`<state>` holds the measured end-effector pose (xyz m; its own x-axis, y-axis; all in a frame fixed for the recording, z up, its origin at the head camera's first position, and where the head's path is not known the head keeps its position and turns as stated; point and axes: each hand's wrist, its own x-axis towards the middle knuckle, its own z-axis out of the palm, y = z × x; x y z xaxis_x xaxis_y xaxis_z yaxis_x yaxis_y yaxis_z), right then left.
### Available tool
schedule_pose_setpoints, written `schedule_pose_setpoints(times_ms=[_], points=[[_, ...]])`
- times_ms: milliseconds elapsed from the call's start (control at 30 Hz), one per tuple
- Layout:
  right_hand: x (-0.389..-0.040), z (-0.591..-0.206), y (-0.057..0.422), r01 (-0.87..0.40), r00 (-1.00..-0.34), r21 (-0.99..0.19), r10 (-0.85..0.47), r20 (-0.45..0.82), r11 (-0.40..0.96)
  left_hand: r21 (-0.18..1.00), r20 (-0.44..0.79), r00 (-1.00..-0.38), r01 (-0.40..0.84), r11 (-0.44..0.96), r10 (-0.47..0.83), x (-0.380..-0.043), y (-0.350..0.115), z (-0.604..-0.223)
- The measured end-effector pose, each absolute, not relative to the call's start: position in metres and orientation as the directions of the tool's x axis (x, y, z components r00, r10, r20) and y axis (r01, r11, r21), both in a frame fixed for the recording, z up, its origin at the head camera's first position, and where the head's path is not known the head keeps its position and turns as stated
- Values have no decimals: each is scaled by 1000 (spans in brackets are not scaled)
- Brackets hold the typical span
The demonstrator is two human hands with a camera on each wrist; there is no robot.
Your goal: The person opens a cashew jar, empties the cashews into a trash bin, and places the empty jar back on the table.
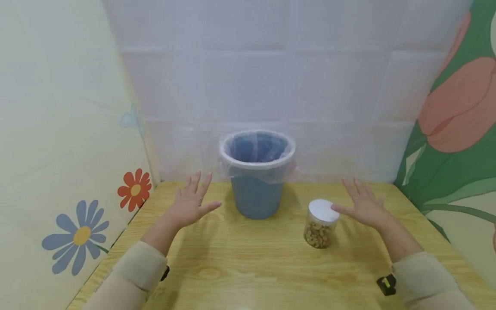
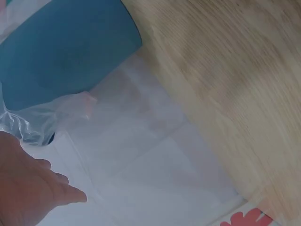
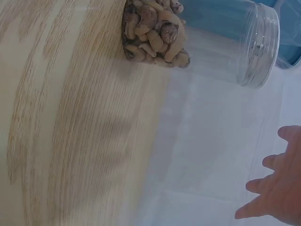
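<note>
A blue trash bin [image 1: 256, 196] lined with a clear plastic bag [image 1: 288, 172] stands at the back middle of the table. To its right and nearer is a clear jar [image 1: 318, 232] with a white lid [image 1: 323, 210], partly filled with nuts [image 3: 153, 35] that look like cashews. My left hand [image 1: 190, 207] is held over the table left of the bin, fingers spread, holding nothing. My right hand [image 1: 366, 207] is raised just right of the jar, fingers spread too; its thumb overlaps the lid's edge in the head view.
The wooden table [image 1: 232, 267] meets a white cloth backdrop [image 1: 248, 86] behind the bin. A pale wall hanging with flowers [image 1: 82, 236] borders the left side, and one with large tulips [image 1: 461, 107] the right. Each sleeve has a small black device [image 1: 386, 284] at the wrist.
</note>
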<state>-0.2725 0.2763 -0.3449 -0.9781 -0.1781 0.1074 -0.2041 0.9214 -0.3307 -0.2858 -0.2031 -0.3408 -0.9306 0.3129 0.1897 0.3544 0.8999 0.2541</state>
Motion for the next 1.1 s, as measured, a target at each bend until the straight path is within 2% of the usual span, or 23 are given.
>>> schedule_pose_setpoints(times_ms=[367, 700, 933, 1100], points=[[-269, -347, 278, -275, -961, -487, -232, 148, 829, 486, 235, -886, 462, 742, 399, -275, -192, -341], [-269, -355, 279, -294, -955, -630, -242, 170, 719, 621, 279, -837, 531, 577, 471, -267, -180, -344], [-273, -369, 279, -308, -948, -713, -265, 175, 631, 723, 211, -817, 499, 477, 536, -263, -167, -350], [-274, -376, 276, -293, -951, -739, -263, 161, 607, 743, 184, -794, 498, 447, 580, -265, -154, -357]])
